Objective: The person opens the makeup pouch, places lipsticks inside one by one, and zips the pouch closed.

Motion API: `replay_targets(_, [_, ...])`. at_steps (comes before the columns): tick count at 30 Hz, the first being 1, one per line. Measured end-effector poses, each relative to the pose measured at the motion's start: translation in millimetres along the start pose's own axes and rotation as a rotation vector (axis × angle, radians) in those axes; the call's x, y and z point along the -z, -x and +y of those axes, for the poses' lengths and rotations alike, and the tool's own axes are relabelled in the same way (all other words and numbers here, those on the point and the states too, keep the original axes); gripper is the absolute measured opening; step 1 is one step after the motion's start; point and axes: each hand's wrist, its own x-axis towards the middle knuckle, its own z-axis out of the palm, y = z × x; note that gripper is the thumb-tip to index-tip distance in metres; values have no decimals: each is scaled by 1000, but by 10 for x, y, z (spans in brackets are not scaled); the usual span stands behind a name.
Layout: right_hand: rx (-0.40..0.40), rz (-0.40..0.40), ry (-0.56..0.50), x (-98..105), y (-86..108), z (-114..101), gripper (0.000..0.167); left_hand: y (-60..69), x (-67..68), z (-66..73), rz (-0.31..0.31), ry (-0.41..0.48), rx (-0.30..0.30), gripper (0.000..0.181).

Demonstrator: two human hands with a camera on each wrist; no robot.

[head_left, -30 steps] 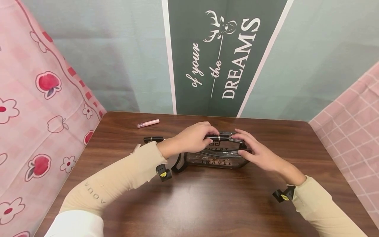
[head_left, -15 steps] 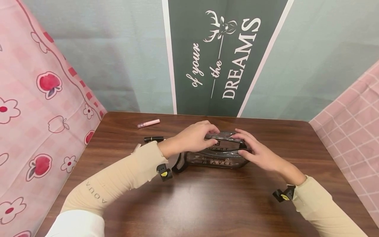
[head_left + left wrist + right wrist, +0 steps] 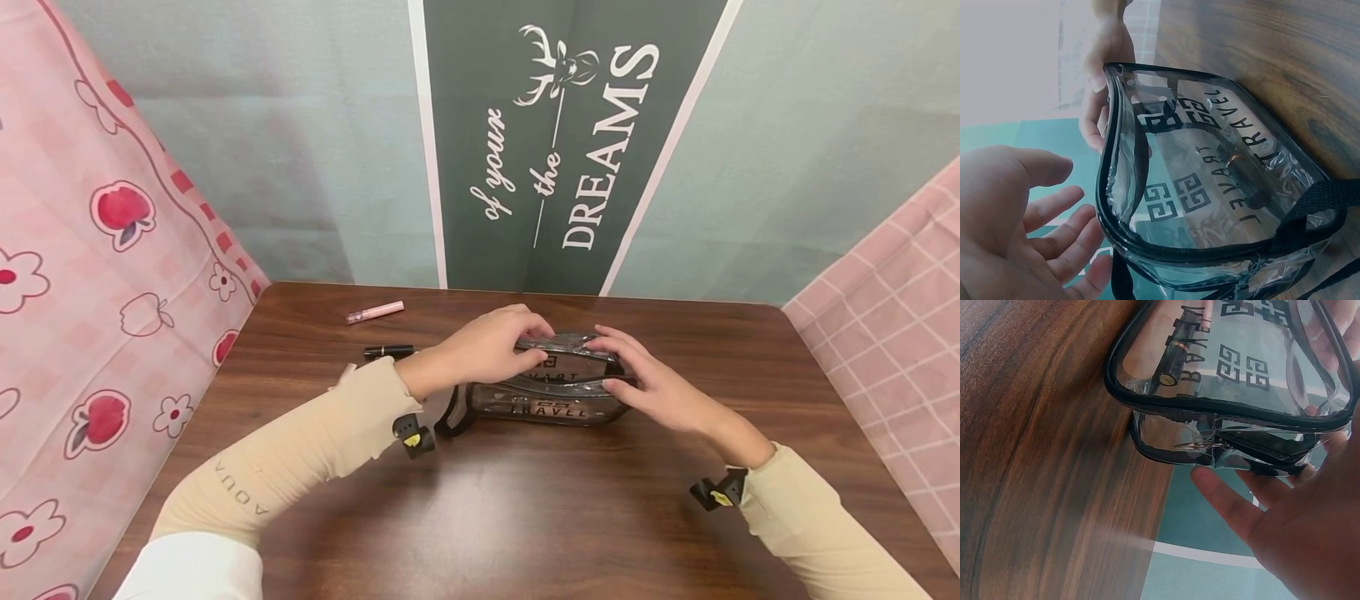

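A clear zip bag with black trim and TRAVEL lettering lies on the table, its mouth open. Inside, seen through its plastic, is a black cosmetic tube with a gold band, also visible in the left wrist view. My left hand hovers at the bag's left rim, fingers relaxed and nothing between them; the left wrist view shows thumb and fingers apart. At the bag's right end my right hand holds the rim, thumb at the near edge and fingers at the far edge.
A second black tube with a gold band lies left of the bag, behind my left forearm. Farther back on the wooden table is a pink-capped tube. A black strap hangs at the bag's left end. Curtains stand around the table.
One second ago my left hand pinched the black tube over the bag's mouth. It has let go, and the tube is inside. The right hand has stayed on the rim.
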Motion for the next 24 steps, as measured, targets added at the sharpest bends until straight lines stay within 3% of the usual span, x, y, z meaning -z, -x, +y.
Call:
replay_targets(11, [-2, 3, -29, -16, 4, -4, 52, 107, 68, -79, 19, 34, 3, 29])
replay_targets(24, [24, 14, -26, -34, 14, 7, 52, 314, 193, -289, 38, 76, -1, 27])
